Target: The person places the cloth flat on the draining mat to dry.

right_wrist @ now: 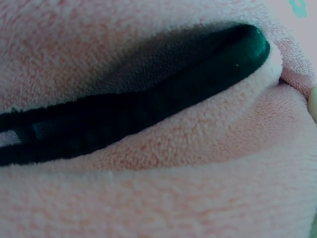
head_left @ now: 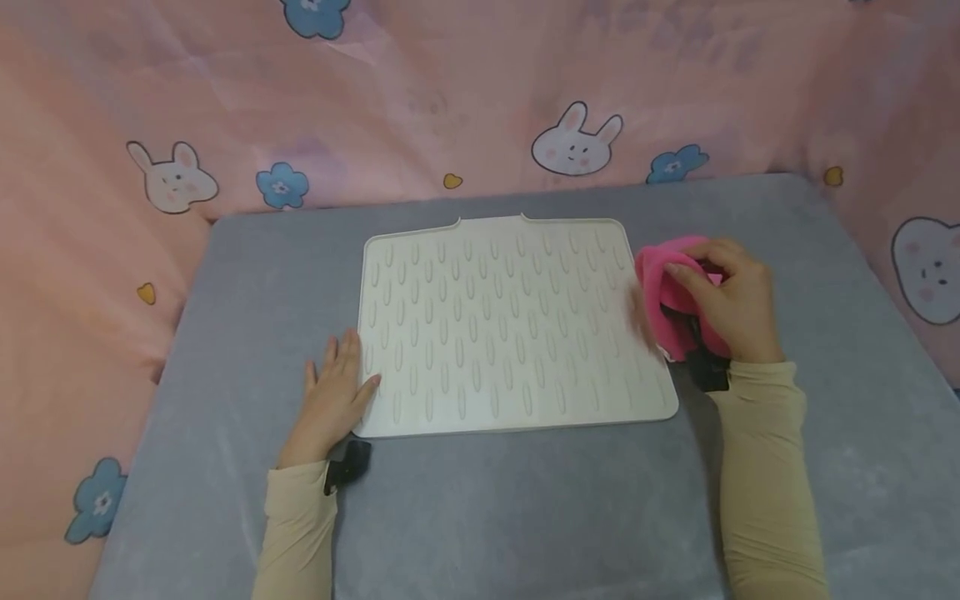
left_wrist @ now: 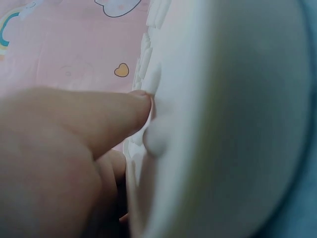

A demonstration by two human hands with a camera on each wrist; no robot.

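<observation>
A white silicone-looking drying mat point(head_left: 480, 333) with rows of raised ridges lies flat on the grey table; it has a notch at its far edge. My left hand point(head_left: 330, 400) rests along the mat's left edge, fingers straight. In the left wrist view the thumb point(left_wrist: 119, 111) touches the mat's ridged face point(left_wrist: 198, 129). At the mat's right edge, my right hand point(head_left: 738, 296) grips a bunched pink cloth point(head_left: 671, 292) between thumb and fingers. Close up, the fluffy cloth point(right_wrist: 208, 153) fills the right wrist view, with a dark band point(right_wrist: 148, 104) lying in its folds.
A grey cloth-covered table point(head_left: 510, 517) surrounds the mat. Behind and at the sides hangs a pink curtain point(head_left: 420, 108) with rabbits and blue flowers. A black wrist mount point(head_left: 348, 467) is by the left cuff, another black mount point(head_left: 707, 369) by the right.
</observation>
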